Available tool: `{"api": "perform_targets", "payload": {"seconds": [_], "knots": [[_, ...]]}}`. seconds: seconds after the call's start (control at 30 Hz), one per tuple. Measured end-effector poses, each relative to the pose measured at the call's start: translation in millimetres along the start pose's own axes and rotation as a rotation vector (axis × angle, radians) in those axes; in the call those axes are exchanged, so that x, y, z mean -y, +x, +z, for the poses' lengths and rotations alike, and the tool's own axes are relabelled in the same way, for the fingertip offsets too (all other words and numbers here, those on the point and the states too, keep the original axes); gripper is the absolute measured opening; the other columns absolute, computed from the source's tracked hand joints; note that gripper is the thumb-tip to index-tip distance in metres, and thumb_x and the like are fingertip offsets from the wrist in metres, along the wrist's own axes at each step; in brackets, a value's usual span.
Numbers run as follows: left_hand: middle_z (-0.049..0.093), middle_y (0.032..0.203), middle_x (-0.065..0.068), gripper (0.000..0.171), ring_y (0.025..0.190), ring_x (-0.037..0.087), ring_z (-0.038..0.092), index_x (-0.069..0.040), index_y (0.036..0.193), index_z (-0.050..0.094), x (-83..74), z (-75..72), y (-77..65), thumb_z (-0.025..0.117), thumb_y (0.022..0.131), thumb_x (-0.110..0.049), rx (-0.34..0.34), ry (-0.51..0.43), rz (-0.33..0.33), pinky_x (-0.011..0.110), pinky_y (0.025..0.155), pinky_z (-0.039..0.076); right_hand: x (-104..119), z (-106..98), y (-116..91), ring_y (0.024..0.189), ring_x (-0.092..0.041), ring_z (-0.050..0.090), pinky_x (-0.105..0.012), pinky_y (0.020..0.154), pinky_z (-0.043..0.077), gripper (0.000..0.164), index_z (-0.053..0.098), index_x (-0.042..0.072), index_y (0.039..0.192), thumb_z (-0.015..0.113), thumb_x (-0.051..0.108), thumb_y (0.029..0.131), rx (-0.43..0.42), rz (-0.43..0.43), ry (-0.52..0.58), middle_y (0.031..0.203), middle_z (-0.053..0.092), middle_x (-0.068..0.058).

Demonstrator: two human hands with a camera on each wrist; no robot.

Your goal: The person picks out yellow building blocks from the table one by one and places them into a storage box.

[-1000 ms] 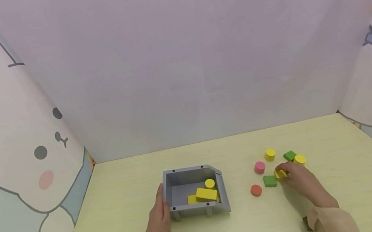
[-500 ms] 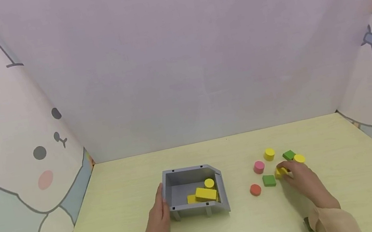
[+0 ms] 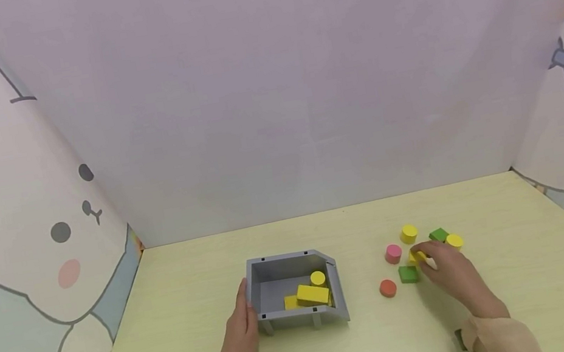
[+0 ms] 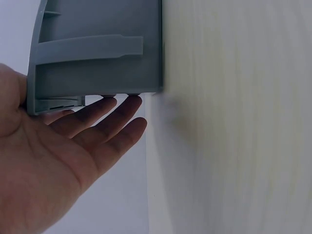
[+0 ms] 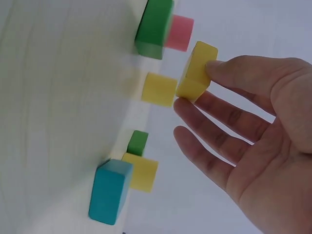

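Observation:
A grey plastic storage bin (image 3: 296,321) stands on the table, holding a yellow cylinder (image 3: 317,279) and yellow rectangular blocks (image 3: 312,295). Against the bin's left end rests my left hand (image 3: 241,321); in the left wrist view its fingers (image 4: 114,122) lie fairly straight along the outer wall. My right hand (image 3: 452,272) pinches a yellow block (image 5: 197,70) between thumb and fingers, and the block appears raised off the table. Near it are a green block (image 3: 409,274), a pink cylinder (image 3: 393,254) and a red disc (image 3: 388,288).
Beyond the right hand stand two yellow cylinders, the left one (image 3: 409,234) and the right one (image 3: 455,241), with another green block (image 3: 438,235) between them. A teal block (image 5: 111,192) shows in the right wrist view. A pale curtain (image 3: 309,135) hangs behind the table (image 3: 191,264).
My right hand has shifted slightly left and away from me, carrying the yellow block along. The left hand and the bin stay where they were.

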State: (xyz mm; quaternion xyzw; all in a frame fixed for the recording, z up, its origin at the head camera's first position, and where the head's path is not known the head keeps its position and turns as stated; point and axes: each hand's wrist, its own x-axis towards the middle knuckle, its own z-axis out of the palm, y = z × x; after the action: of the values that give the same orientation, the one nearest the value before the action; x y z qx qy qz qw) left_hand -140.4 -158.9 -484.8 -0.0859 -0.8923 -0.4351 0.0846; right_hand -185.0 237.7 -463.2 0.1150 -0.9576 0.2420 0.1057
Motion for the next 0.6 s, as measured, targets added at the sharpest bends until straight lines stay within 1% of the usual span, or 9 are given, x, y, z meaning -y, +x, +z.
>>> {"api": "perform_targets", "payload": {"seconds": [0.17,0.37,0.47,0.53,0.6], "knots": [[0.033,0.142,0.028,0.046,0.124,0.030,0.036,-0.003,0.144,0.018,0.4,0.0,-0.1,0.029,0.099,-0.010,0.003,0.000,-0.006,0.057,0.101,0.034,11,2,2,0.086,-0.031,0.059,-0.050,0.070,0.055,0.026,0.063,0.000,0.102,0.065,0.000,0.077,-0.020,-0.022,-0.007,0.099,0.065,-0.018],[0.032,0.143,0.028,0.047,0.126,0.032,0.033,-0.005,0.144,0.018,1.3,0.7,0.2,0.029,0.099,-0.010,0.003,-0.005,-0.009,0.057,0.102,0.033,23,6,6,0.089,-0.033,0.059,-0.049,0.070,0.055,0.025,0.064,0.001,0.101,0.066,0.001,0.076,-0.036,-0.066,-0.015,0.100,0.065,-0.018],[0.032,0.143,0.028,0.047,0.126,0.032,0.033,-0.005,0.144,0.017,1.0,0.9,0.5,0.029,0.099,-0.010,0.003,-0.004,-0.009,0.057,0.102,0.033,28,9,7,0.089,-0.032,0.059,-0.049,0.071,0.055,0.025,0.064,0.002,0.100,0.067,0.001,0.076,-0.042,-0.080,-0.021,0.099,0.065,-0.016],[0.033,0.142,0.028,0.047,0.123,0.031,0.037,-0.003,0.144,0.018,0.9,0.9,0.5,0.029,0.099,-0.010,0.002,-0.008,-0.008,0.057,0.102,0.034,31,11,8,0.090,-0.032,0.059,-0.049,0.072,0.055,0.025,0.063,0.002,0.101,0.067,0.000,0.076,-0.035,-0.078,-0.022,0.099,0.065,-0.015],[0.033,0.142,0.028,0.047,0.122,0.030,0.037,-0.003,0.144,0.018,1.0,0.9,0.4,0.029,0.099,-0.010,0.001,-0.006,-0.006,0.058,0.101,0.034,34,13,9,0.091,-0.032,0.058,-0.048,0.073,0.055,0.026,0.063,0.003,0.101,0.067,0.000,0.075,-0.024,-0.072,-0.020,0.099,0.064,-0.014]]}}
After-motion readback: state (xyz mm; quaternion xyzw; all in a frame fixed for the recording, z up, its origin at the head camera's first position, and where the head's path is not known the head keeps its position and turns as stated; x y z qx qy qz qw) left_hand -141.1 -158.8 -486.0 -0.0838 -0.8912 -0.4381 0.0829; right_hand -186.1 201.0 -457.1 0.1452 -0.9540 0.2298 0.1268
